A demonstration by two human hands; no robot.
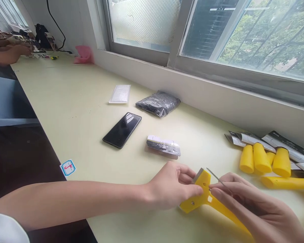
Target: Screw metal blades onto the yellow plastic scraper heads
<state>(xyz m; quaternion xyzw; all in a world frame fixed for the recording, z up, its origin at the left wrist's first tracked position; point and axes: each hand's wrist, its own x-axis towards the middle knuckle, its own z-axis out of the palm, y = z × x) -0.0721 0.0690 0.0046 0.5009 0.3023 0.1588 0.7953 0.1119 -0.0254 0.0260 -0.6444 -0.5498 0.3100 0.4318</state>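
My left hand [171, 189] is closed on the head of a yellow scraper [196, 200], thumb on the near face and fingers behind it. A metal edge shows along the far side of that head, and a screw sits near its lower corner. Pinched between the thumb and forefinger of my right hand [260, 209] is a thin bent metal rod that looks like a hex key [215, 176]. Its short end is at the scraper head, beside a hole. The scraper's handle [228, 214] runs down to the right, partly behind my right hand.
Beyond my hands lie a folded printed card [163, 145], a black phone [122, 130], a black plastic-wrapped packet [158, 103] and a white packet [120, 93]. Several yellow handles [262, 158] with printed packaging [288, 146] lie right. Another person's hand [20, 50] and a pink bag [83, 54] are far left.
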